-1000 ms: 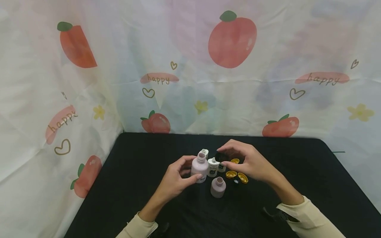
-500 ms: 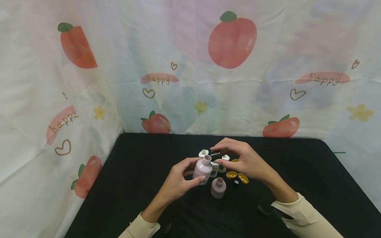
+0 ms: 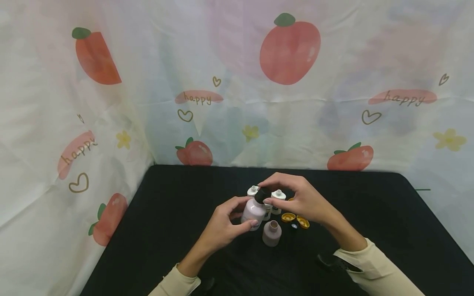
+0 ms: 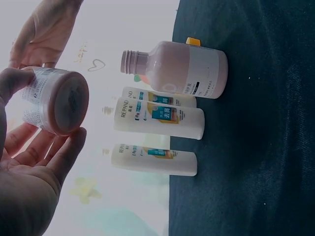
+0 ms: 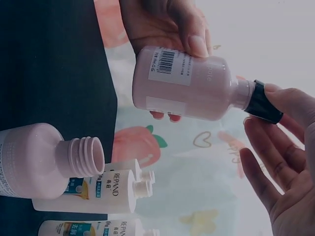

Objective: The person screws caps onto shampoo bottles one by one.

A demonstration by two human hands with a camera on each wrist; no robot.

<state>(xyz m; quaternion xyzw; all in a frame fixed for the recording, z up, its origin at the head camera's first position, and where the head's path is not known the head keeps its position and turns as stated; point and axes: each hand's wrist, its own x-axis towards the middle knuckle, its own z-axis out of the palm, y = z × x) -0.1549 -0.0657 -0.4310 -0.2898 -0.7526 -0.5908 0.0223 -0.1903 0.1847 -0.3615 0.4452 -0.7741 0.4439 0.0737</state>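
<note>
My left hand [image 3: 226, 222] grips a pink bottle [image 5: 184, 83] round its body, lifted off the table and leaning to the right. Between thumb and fingers, my right hand [image 3: 296, 197] pinches a black cap [image 5: 263, 102], which sits tilted over the bottle's neck in the right wrist view. Whether its threads have caught, I cannot tell. A second pink bottle [image 3: 272, 234] stands uncapped just in front of the hands, its threaded neck [image 5: 87, 156] bare. Behind it stand several white bottles [image 4: 157, 118] without caps, partly hidden by the hands in the head view.
Yellow caps [image 3: 288, 217] lie right of the bottles, with a small black cap [image 3: 294, 225] beside them. A black cloth [image 3: 185, 189] covers the table. A patterned curtain [image 3: 237, 123] hangs behind and to the left.
My right hand has moved left with the black cap and brought it onto the held bottle's neck. The left hand has tilted that bottle to the right.
</note>
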